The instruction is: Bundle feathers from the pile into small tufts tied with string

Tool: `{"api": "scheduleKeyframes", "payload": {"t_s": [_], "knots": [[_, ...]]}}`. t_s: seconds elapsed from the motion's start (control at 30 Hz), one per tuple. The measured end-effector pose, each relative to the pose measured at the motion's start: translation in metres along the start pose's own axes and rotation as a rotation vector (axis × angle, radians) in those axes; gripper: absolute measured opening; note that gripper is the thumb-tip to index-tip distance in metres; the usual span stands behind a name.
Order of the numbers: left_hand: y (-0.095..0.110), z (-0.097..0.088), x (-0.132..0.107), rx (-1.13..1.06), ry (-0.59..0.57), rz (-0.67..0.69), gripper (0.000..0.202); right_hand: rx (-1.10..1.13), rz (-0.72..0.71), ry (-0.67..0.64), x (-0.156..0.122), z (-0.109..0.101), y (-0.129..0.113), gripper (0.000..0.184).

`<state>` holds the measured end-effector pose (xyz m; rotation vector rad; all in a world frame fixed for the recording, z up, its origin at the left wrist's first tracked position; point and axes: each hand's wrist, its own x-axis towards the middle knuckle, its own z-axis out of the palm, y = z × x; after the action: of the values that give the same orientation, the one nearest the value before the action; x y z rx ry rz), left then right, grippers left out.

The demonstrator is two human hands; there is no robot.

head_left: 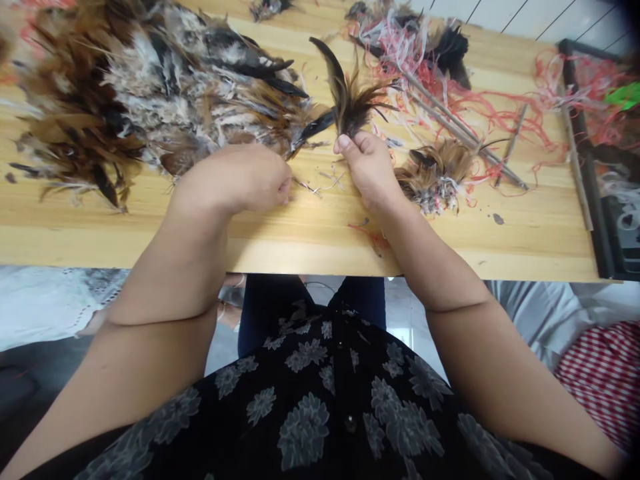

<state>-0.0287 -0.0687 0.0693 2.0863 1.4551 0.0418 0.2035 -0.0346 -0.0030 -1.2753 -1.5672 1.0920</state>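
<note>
My right hand point(367, 163) pinches a small bunch of feathers point(350, 107) by the quills between thumb and fingers. The bunch is brown and black, its tips fanning away from me. At the near edge of a big pile of feathers point(165, 87), my left hand point(245, 177) is curled closed, back of the hand up. What its fingers hold, if anything, is hidden beneath it. A few loose quills point(313, 190) lie on the wooden table point(295, 247) between my hands. Just right of my right wrist rests a tied-looking clump of brown feathers point(440, 177).
Tangled red and white plastic string point(400, 53) spreads over the table's far right, with thin sticks point(460, 127) across it. A dark-framed tray point(583, 160) holding more string stands at the right end. Red checked cloth point(607, 380) shows below on the right.
</note>
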Motion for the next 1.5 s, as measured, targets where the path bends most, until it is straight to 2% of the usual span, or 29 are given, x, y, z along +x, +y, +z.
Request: {"api": "scheduleKeyframes", "payload": {"t_s": [0.1, 0.17, 0.33, 0.37, 0.47, 0.5, 0.6, 0.67, 0.77, 0.9, 1.03, 1.13, 1.33, 1.43, 1.5], "knots": [[-0.001, 0.002, -0.002, -0.122, 0.072, 0.063, 0.039, -0.005, -0.006, 0.001, -0.001, 0.0, 0.004, 0.049], [0.002, -0.003, -0.004, -0.15, 0.104, 0.083, 0.031, 0.0, -0.01, 0.008, -0.002, 0.001, 0.003, 0.047], [0.021, -0.014, -0.01, -0.213, 0.413, 0.089, 0.008, 0.022, 0.019, -0.009, -0.006, 0.006, -0.003, 0.039], [0.024, -0.015, -0.011, -0.208, 0.431, 0.082, 0.007, 0.02, 0.026, -0.012, -0.006, 0.007, -0.004, 0.038], [0.023, -0.015, -0.011, -0.133, 0.379, 0.027, 0.003, 0.008, 0.007, 0.0, -0.003, 0.007, -0.003, 0.04], [0.021, -0.014, -0.009, -0.109, 0.379, 0.003, 0.006, 0.002, -0.009, 0.01, -0.002, 0.006, -0.002, 0.041], [0.009, -0.01, 0.001, -0.059, 0.491, -0.045, 0.015, -0.011, -0.059, 0.041, 0.002, 0.003, 0.002, 0.043], [0.001, -0.004, 0.011, -0.005, 0.527, -0.048, 0.019, -0.013, -0.078, 0.05, 0.004, 0.001, 0.004, 0.043], [-0.006, 0.006, 0.022, 0.066, 0.511, -0.039, 0.024, -0.008, -0.092, 0.052, 0.005, 0.001, 0.006, 0.046], [-0.003, 0.016, 0.03, 0.112, 0.494, -0.068, 0.035, -0.008, -0.08, 0.062, 0.005, 0.001, 0.005, 0.049], [-0.002, 0.021, 0.033, 0.065, 0.48, -0.145, 0.038, 0.007, -0.086, 0.084, 0.006, -0.001, 0.004, 0.051], [-0.008, 0.021, 0.036, 0.006, 0.504, -0.117, 0.033, 0.017, -0.088, 0.101, 0.007, -0.001, 0.006, 0.05], [-0.022, 0.016, 0.039, -0.09, 0.701, -0.034, 0.024, 0.003, -0.083, 0.094, 0.006, -0.001, 0.009, 0.052], [-0.019, 0.015, 0.04, -0.189, 0.795, 0.023, 0.03, 0.001, -0.074, 0.099, 0.007, -0.001, 0.01, 0.05], [-0.013, 0.018, 0.04, -0.314, 0.813, 0.043, 0.031, 0.008, -0.067, 0.097, 0.007, -0.001, 0.011, 0.049]]}}
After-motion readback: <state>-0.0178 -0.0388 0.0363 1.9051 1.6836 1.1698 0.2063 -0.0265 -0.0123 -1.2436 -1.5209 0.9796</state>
